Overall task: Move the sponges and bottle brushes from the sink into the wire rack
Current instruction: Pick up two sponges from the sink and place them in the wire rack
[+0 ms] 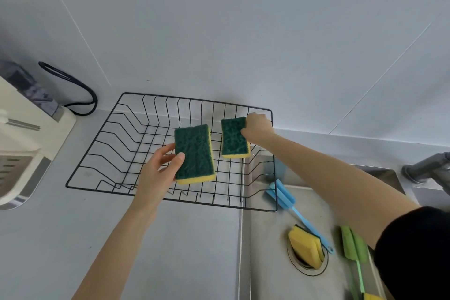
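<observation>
A black wire rack [102, 134] stands on the grey counter, its right end over the sink's edge. My left hand [158, 170] grips a green-topped yellow sponge [194, 153] above the rack's middle. My right hand [258, 126] grips a second sponge [233, 137] of the same kind over the rack's right part. In the steel sink [267, 251] a third sponge [305, 246] leans on edge over the drain. A blue bottle brush [282, 193] lies beside it, a green bottle brush [354, 246] further right. A yellow sponge corner [372, 296] shows at the bottom edge.
A grey tap [426, 168] reaches over the sink at the right. At the left stand a cream appliance [29, 143] and a black cable [73, 90] looped against the pale wall. Bare counter lies in front of the rack.
</observation>
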The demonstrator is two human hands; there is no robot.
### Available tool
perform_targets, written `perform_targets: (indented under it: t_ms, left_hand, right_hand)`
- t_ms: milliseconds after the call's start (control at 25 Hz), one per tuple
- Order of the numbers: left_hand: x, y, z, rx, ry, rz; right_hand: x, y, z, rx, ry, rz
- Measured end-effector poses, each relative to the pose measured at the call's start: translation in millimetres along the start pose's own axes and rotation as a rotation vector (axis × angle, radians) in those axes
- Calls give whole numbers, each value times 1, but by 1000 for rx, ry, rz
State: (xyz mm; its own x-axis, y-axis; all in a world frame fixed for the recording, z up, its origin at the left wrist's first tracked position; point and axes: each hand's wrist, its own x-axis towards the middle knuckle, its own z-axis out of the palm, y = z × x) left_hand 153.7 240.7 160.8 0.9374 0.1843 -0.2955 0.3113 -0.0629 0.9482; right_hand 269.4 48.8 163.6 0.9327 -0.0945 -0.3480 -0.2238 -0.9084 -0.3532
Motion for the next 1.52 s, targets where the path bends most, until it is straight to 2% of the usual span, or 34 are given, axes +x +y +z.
perform_targets:
  t_ms: [200,320,440,560,720,1080,1280,1400,1520]
  left_hand:
    - [2,-1,3,6,-16,-9]
    - [5,0,4,29,-13,-9]
    - [7,1,5,38,-5,-12]
    - [6,3,6,39,-6,-19]
    - [14,2,6,91,-9,-22]
    - [83,2,38,377,-36,-62]
    - [101,-11,51,371,-68,-125]
    - [101,-13,58,395,-91,-71]
    - [96,-12,61,475,-168,89]
  right_hand:
    - [-9,0,3,-205,77,-124]
    - [-18,5,13,-313,116,-293]
    - [-23,14,32,-519,51,-434]
    - [-21,21,46,-639,4,-410]
    - [-16,25,46,-653,42,-393]
    - [-12,34,46,-564,80,-466]
    - [-12,37,48,-519,93,-484]
    - [-13,37,46,-492,107,-498]
    - [-14,37,46,-480,118,-497]
